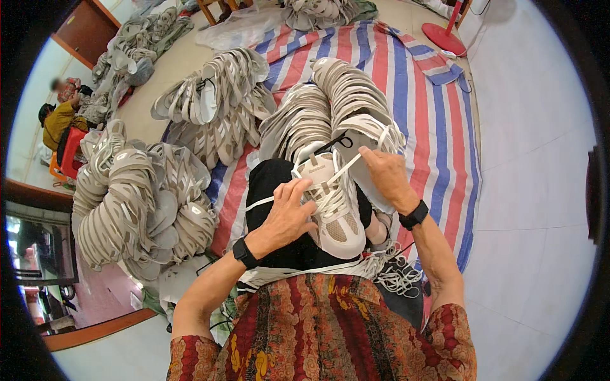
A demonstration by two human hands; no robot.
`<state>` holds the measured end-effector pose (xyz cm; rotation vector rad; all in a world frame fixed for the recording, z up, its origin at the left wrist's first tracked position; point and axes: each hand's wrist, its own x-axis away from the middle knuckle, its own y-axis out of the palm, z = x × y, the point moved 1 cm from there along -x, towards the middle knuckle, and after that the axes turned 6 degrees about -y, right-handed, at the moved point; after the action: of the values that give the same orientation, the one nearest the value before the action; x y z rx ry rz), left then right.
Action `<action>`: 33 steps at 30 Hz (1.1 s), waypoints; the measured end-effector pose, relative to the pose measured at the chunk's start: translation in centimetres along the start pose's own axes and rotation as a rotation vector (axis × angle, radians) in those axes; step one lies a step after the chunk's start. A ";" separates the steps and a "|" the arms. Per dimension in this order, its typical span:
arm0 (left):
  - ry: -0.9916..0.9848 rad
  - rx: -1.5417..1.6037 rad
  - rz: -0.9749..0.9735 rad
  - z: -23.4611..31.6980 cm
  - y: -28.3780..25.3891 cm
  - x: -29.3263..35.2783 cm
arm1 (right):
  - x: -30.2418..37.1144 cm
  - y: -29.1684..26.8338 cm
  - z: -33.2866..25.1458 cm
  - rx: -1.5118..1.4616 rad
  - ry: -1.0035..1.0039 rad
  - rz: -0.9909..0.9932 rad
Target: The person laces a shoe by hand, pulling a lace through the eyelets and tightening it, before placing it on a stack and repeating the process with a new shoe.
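A beige and white shoe upper [342,236] lies across my lap, its toe toward me and its tongue [318,170] pointing away. White laces [330,204] cross its front through several eyelets. My right hand [386,176], beyond the upper's right side, pinches a flat white shoelace [347,167] that runs taut down to the eyelets. With curled fingers, my left hand [287,213] grips the left edge of the upper beside the tongue. Another lace end [259,203] sticks out to the left of that hand. A black cord [343,141] is looped just beyond the tongue.
Rows of nested shoe uppers [356,95] stand just ahead, with more bundles [121,206] at the left. A striped sheet [427,127] covers the floor. Loose white laces [399,280] hang by my right thigh. A red stand base [443,39] is far right; a person [60,130] sits far left.
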<state>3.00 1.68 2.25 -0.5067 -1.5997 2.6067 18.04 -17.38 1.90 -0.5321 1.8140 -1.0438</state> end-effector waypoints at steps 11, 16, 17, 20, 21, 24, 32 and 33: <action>-0.334 0.151 0.294 0.2 0.7 0.4 | -0.4 -0.6 -2.2 0.026 0.004 -0.039; -0.428 0.241 0.169 0.3 0.3 0.6 | -1.5 -0.5 -3.1 -0.323 -0.002 -0.097; -0.406 0.197 0.135 0.4 0.1 0.6 | -1.6 0.0 -3.2 -0.563 0.072 -0.207; -0.307 0.157 0.233 0.1 -0.3 0.0 | -1.6 1.7 -2.7 -1.272 0.509 -0.324; -0.312 0.233 0.235 0.0 -0.7 -0.2 | -1.9 1.6 -2.7 -1.273 0.502 -0.329; -0.153 0.224 0.288 -1.2 -0.3 -1.2 | -2.1 0.5 -0.3 -1.406 0.741 -0.157; -0.100 0.103 0.117 -2.5 0.4 -2.7 | -2.2 -1.2 -1.5 -0.124 -0.104 0.160; -0.110 0.113 0.097 -2.5 0.4 -2.8 | -2.3 -1.4 -2.6 -0.126 -0.138 0.114</action>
<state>6.46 3.08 1.57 -0.4529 -1.4799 2.8235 16.73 -15.37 4.78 -0.5553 1.7731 -0.8005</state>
